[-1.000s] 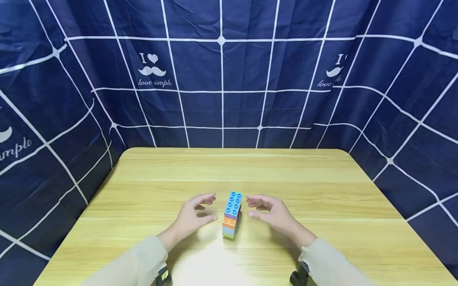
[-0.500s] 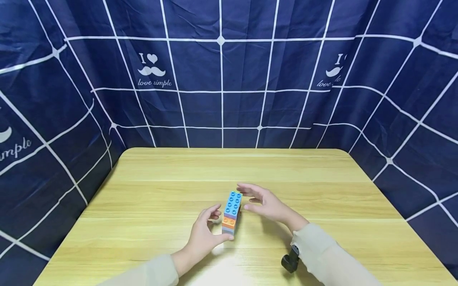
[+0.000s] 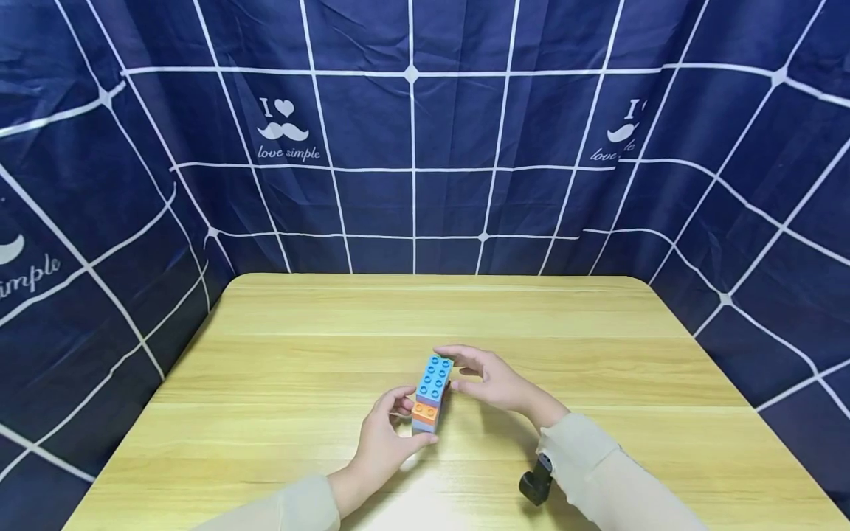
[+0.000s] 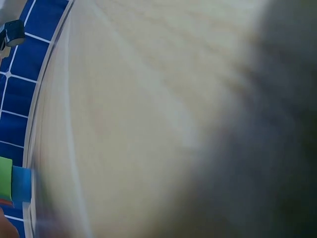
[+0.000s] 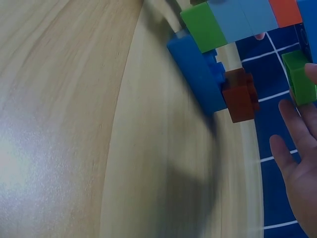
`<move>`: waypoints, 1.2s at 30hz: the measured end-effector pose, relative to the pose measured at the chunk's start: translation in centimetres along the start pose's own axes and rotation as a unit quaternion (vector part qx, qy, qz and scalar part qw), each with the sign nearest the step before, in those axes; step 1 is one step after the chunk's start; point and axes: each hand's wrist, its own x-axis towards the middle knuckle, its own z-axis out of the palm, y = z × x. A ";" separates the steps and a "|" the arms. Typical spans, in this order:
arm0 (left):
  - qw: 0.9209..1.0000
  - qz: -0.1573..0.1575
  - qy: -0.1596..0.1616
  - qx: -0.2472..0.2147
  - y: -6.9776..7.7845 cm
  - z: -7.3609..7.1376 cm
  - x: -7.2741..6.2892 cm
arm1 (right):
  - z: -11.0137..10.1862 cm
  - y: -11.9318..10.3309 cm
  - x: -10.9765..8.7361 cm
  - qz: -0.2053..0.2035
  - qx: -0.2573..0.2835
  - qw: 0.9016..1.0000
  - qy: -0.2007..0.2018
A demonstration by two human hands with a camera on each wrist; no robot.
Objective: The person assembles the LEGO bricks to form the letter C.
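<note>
A structure of large toy building bricks stands on the table. In the head view its studded blue top brick [image 3: 433,379] and a lower orange brick [image 3: 425,411] show. My left hand [image 3: 381,439] holds the near end, thumb across the front and fingers at the left side. My right hand [image 3: 494,380] grips the far end, index finger behind it and thumb at the right side. From the right wrist, a blue bottom brick [image 5: 197,74], a reddish-brown brick [image 5: 238,99] and a raised green brick [image 5: 299,79] appear. The left wrist view catches only a green brick [image 4: 5,177] and a blue one beside it.
The wooden table [image 3: 299,324] has rounded far corners. Dark blue curtains [image 3: 372,199] with white lines enclose its back and sides. A black wrist device [image 3: 536,483] juts from the right sleeve. A dark blur [image 4: 267,163] covers the right of the left wrist view.
Both hands have closed in on the brick structure: the left hand moved nearer and right to its front end, the right hand moved left to its far end. The structure has barely shifted.
</note>
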 end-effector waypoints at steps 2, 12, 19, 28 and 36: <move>1.000 -0.001 0.001 -0.003 0.0 -0.2 -0.1 | 0.0 0.1 -0.1 0.000 0.004 1.000 0.003; 0.998 -0.019 0.029 -0.043 -0.2 -1.3 0.4 | -0.5 0.7 -1.3 0.014 0.020 0.999 0.041; 0.991 -0.026 0.006 -0.129 -0.4 -2.0 1.3 | -0.8 1.0 -1.9 0.062 0.013 0.995 0.076; 0.982 -0.115 -0.043 -0.142 -0.5 -2.9 3.1 | -0.3 1.6 -2.1 0.144 0.028 0.982 0.121; 0.986 -0.130 -0.044 -0.097 -0.9 -3.1 4.4 | 0.5 2.6 -1.8 0.187 0.037 0.972 0.138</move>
